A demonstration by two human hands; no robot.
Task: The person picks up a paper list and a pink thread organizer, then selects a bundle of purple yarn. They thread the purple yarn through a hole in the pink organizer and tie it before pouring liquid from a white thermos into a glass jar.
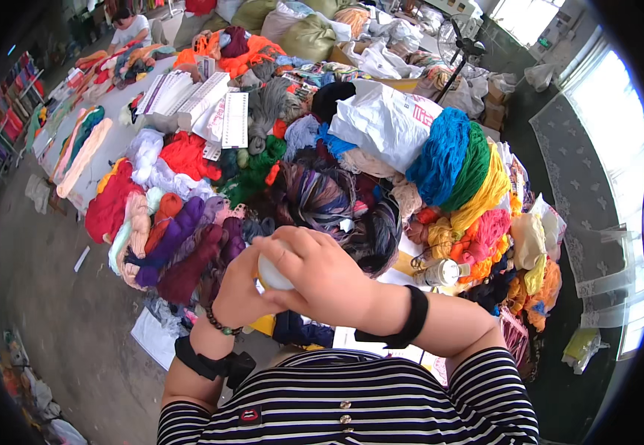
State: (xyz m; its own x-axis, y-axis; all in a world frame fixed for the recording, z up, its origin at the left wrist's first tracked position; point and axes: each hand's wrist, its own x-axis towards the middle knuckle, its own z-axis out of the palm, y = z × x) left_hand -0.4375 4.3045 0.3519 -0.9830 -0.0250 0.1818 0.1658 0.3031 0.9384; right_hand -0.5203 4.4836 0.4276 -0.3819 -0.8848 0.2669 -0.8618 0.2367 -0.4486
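Note:
Close in front of my chest, both hands meet around a small white rounded object (273, 275), most of it hidden by the fingers. My right hand (325, 271) is curled over its top and near side. My left hand (234, 291) is wrapped against its left side, with its fingers largely out of sight. What kind of object it is I cannot make out. Just beyond the hands lies a bundle of dark multicoloured yarn (318, 196). Purple and maroon yarn skeins (188, 256) are heaped to the left of my hands.
A white container with a lid (438, 273) lies right of my hands. Blue yarn (440, 156) and a white plastic bag (381, 122) are piled beyond it. Printed cards (234, 122) sit farther back. A fan (461, 48) stands behind the table; another person (130, 31) sits far left.

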